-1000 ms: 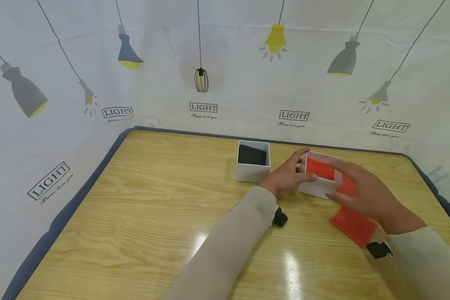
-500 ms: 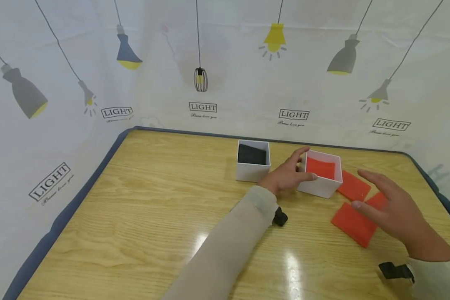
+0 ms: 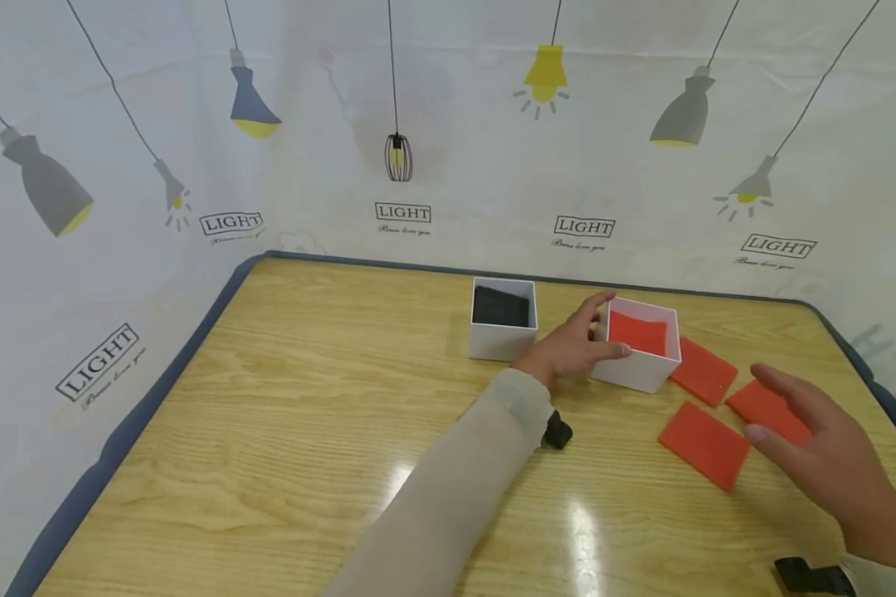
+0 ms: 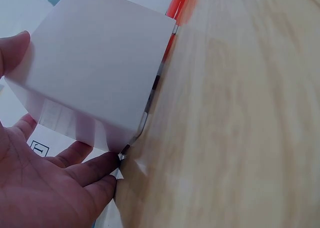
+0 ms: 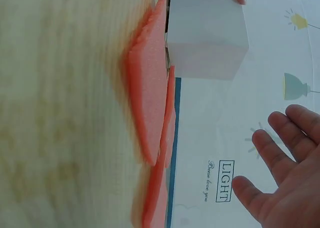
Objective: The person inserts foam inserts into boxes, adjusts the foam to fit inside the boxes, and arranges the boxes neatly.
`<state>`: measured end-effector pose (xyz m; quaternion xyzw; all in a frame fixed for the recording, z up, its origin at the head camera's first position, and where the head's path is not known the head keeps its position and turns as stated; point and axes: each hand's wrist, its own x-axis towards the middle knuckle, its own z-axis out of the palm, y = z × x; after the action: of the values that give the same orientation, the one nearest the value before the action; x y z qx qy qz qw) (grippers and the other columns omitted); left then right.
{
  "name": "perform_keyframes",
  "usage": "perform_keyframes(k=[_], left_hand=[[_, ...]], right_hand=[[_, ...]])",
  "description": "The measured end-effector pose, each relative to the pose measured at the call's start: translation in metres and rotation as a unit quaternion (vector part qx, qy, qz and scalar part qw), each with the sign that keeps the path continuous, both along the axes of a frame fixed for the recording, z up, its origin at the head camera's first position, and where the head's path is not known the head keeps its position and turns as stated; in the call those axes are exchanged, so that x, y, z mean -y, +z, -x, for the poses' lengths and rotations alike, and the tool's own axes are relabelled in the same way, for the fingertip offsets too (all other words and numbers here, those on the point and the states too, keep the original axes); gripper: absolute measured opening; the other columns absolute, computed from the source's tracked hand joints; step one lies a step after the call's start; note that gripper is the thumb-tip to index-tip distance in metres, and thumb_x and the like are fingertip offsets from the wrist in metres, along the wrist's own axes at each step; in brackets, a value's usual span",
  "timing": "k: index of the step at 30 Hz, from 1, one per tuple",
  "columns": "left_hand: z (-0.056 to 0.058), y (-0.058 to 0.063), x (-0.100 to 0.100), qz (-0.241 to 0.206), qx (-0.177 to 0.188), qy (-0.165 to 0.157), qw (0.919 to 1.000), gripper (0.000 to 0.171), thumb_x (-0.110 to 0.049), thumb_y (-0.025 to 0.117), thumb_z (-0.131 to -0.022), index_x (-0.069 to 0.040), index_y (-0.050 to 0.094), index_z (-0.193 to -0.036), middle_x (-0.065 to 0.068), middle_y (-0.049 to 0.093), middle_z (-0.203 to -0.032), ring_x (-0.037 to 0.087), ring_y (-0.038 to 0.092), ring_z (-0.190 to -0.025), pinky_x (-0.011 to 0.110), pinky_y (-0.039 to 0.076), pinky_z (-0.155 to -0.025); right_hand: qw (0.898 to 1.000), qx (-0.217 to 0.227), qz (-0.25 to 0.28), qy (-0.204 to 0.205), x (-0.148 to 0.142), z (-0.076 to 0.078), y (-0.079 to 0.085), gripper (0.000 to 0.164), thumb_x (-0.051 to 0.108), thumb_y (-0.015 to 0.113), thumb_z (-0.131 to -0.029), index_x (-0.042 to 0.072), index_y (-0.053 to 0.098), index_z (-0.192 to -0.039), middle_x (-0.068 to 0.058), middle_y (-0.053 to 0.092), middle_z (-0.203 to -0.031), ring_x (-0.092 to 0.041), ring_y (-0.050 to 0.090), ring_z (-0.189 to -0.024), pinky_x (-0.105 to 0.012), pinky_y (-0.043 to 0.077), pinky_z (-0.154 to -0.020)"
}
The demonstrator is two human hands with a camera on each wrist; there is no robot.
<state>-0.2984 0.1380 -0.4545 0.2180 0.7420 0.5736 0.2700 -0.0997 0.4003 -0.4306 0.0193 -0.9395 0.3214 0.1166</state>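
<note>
My left hand point(image 3: 567, 352) holds a white open-topped box point(image 3: 635, 373) by its left side, thumb over the front rim and fingers along the side. In the left wrist view the fingertips lie against the box wall point(image 4: 95, 58). Inside the box is a flat red foam piece point(image 3: 637, 333). To its right, three more flat red pieces lie on the table: one by the box point(image 3: 705, 371), one nearer the front point(image 3: 704, 445), and one point(image 3: 767, 412) partly hidden by my right hand point(image 3: 829, 456). That hand hovers with its fingers spread and nothing in them.
A second white box point(image 3: 503, 342) stands to the left of the held one, with a flat black piece point(image 3: 501, 307) inside. The wooden table point(image 3: 306, 414) ends at a dark blue edge, with a lamp-printed white curtain point(image 3: 478, 166) behind.
My right hand has drawn away from the box, moving right and toward me, uncovering the red pieces on the table. The left hand has stayed on the box.
</note>
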Motion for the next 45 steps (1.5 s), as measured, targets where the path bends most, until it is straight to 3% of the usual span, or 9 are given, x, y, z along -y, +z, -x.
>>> perform_keyframes(k=[5, 10, 19, 23, 26, 30, 33, 36, 45], left_hand=[[0.001, -0.001, -0.001, -0.001, -0.005, 0.001, 1.0, 0.088, -0.034, 0.078, -0.095, -0.052, 0.024, -0.162, -0.003, 0.039, -0.163, 0.017, 0.049, -0.135, 0.039, 0.045, -0.115], [0.001, -0.001, -0.002, -0.001, -0.008, -0.001, 1.0, 0.089, -0.034, 0.078, -0.095, -0.051, 0.024, -0.163, -0.003, 0.039, -0.163, 0.017, 0.049, -0.133, 0.038, 0.046, -0.114], [0.003, 0.001, 0.002, -0.003, -0.006, -0.004, 1.0, 0.09, -0.032, 0.078, -0.096, -0.047, 0.023, -0.165, -0.003, 0.039, -0.162, 0.017, 0.049, -0.131, 0.039, 0.047, -0.113], [0.004, -0.001, 0.001, 0.0, -0.004, -0.005, 1.0, 0.089, -0.033, 0.078, -0.095, -0.049, 0.023, -0.164, -0.004, 0.039, -0.162, 0.016, 0.05, -0.13, 0.039, 0.047, -0.112], [0.004, -0.002, 0.001, 0.006, -0.006, -0.005, 0.9999, 0.09, -0.034, 0.078, -0.095, -0.05, 0.023, -0.163, -0.004, 0.039, -0.163, 0.016, 0.05, -0.13, 0.039, 0.046, -0.113], [0.003, -0.002, -0.001, 0.007, -0.008, -0.006, 0.9999, 0.09, -0.034, 0.078, -0.095, -0.049, 0.022, -0.164, -0.004, 0.039, -0.163, 0.016, 0.05, -0.131, 0.04, 0.046, -0.114], [0.003, -0.001, -0.001, 0.004, -0.006, -0.006, 1.0, 0.09, -0.033, 0.078, -0.096, -0.048, 0.022, -0.165, -0.003, 0.039, -0.163, 0.017, 0.049, -0.133, 0.04, 0.046, -0.114], [0.002, 0.0, -0.002, 0.003, -0.005, -0.006, 1.0, 0.09, -0.033, 0.078, -0.095, -0.047, 0.022, -0.165, -0.003, 0.038, -0.163, 0.018, 0.048, -0.135, 0.041, 0.046, -0.114], [0.001, 0.001, -0.002, -0.002, -0.001, -0.007, 1.0, 0.09, -0.031, 0.078, -0.096, -0.047, 0.023, -0.165, -0.004, 0.039, -0.162, 0.016, 0.05, -0.129, 0.038, 0.048, -0.111]], right_hand=[[1.0, 0.009, 0.011, 0.001, -0.005, -0.007, -0.009, 0.073, 0.016, 0.067, -0.105, 0.013, 0.029, -0.168, 0.039, 0.027, -0.152, 0.029, 0.021, -0.132, 0.003, 0.013, -0.099], [0.999, 0.035, 0.03, 0.01, -0.01, -0.014, -0.015, 0.073, 0.015, 0.063, -0.107, 0.022, 0.025, -0.169, 0.037, 0.028, -0.155, 0.032, 0.023, -0.124, 0.003, 0.015, -0.096], [0.999, 0.024, 0.042, 0.023, -0.013, -0.014, -0.022, 0.067, 0.011, 0.06, -0.108, 0.007, 0.028, -0.167, 0.044, 0.027, -0.148, 0.03, 0.025, -0.124, -0.001, 0.019, -0.099], [0.997, 0.066, 0.041, -0.002, -0.014, -0.015, -0.025, 0.068, 0.02, 0.06, -0.109, 0.007, 0.027, -0.167, 0.026, 0.027, -0.162, 0.027, 0.025, -0.126, -0.046, 0.023, -0.127], [0.994, 0.102, 0.039, -0.012, -0.014, -0.015, -0.025, 0.069, 0.025, 0.058, -0.11, 0.004, 0.025, -0.167, -0.012, 0.026, -0.173, 0.002, 0.031, -0.146, -0.08, 0.025, -0.107], [0.991, 0.131, 0.028, -0.011, -0.013, -0.013, -0.024, 0.071, 0.026, 0.057, -0.111, -0.002, 0.023, -0.166, -0.039, 0.027, -0.163, -0.049, 0.029, -0.142, -0.078, 0.032, -0.099], [0.99, 0.143, 0.014, -0.01, -0.015, -0.012, -0.023, 0.07, 0.028, 0.057, -0.111, -0.004, 0.024, -0.165, -0.039, 0.031, -0.162, -0.049, 0.033, -0.135, -0.069, 0.039, -0.097], [0.988, 0.152, 0.002, -0.007, -0.017, -0.012, -0.023, 0.069, 0.028, 0.057, -0.111, -0.005, 0.028, -0.163, -0.038, 0.035, -0.16, -0.046, 0.038, -0.132, -0.039, 0.048, -0.095], [0.984, 0.175, -0.014, -0.007, -0.018, -0.01, -0.021, 0.071, 0.03, 0.059, -0.11, -0.011, 0.029, -0.159, -0.042, 0.037, -0.154, -0.055, 0.044, -0.124, -0.059, 0.047, -0.086]])
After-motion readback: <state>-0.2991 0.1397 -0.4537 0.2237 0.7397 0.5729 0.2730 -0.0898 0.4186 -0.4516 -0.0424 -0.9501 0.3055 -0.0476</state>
